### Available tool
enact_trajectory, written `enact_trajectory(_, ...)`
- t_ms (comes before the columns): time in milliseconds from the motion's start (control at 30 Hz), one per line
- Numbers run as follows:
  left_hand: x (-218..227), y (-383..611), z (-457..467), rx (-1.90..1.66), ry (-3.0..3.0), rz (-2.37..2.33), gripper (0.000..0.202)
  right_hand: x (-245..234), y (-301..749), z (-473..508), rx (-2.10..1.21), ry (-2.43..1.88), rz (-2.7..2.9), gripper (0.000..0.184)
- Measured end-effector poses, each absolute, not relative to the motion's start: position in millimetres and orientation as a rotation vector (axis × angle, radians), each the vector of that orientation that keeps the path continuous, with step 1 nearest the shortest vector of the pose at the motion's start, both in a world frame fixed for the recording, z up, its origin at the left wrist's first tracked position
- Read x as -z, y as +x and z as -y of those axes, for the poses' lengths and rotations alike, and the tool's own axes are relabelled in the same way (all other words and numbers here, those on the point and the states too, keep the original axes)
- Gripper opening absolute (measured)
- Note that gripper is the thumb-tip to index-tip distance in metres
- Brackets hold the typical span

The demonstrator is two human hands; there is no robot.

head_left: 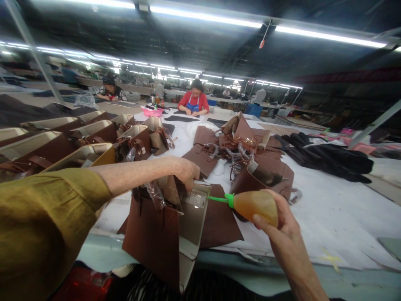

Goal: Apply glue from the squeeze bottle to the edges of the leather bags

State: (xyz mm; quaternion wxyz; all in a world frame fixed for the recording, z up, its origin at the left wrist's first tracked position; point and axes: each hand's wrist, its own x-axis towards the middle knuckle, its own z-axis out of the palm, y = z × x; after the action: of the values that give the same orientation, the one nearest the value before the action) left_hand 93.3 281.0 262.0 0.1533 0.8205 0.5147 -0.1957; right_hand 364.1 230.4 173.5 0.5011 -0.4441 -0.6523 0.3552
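Note:
A brown handbag stands tilted at the near table edge, its open side showing a beige lining. Over its top reaches my left hand, with fingers bent down at the upper edge of the bag; the fingertips are partly hidden, so its grip is unclear. My right hand is wrapped round a squeeze bottle of amber liquid. The bottle lies sideways, and its thin green nozzle points left, with the tip at the bag's lining edge. A flat brown leather piece lies behind the bag.
Rows of brown bags stand at the left. More bags are heaped beyond my right hand on the white-covered table. Black fabric lies at the right. Across the table, a person in red works with both hands.

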Motion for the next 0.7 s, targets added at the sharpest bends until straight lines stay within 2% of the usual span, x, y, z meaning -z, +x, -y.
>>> enact_trajectory(233, -260.0, 94.3, -282.2, 0.574, 2.375, -1.471, 0.031, -168.0, 370.8, -224.3, -0.800, -1.156, 1.716, 0.062)
enact_trajectory(500, -256.3, 94.2, -284.4, 0.551, 2.413, -1.463, 0.030, -177.8, 360.9, -228.3, -0.793, -1.059, 1.561, 0.060)
enact_trajectory(700, -256.3, 93.0, -283.1, 0.542, 2.399, -1.489, 0.027, -166.4, 365.8, -222.8, -0.832, -1.101, 1.601, 0.059)
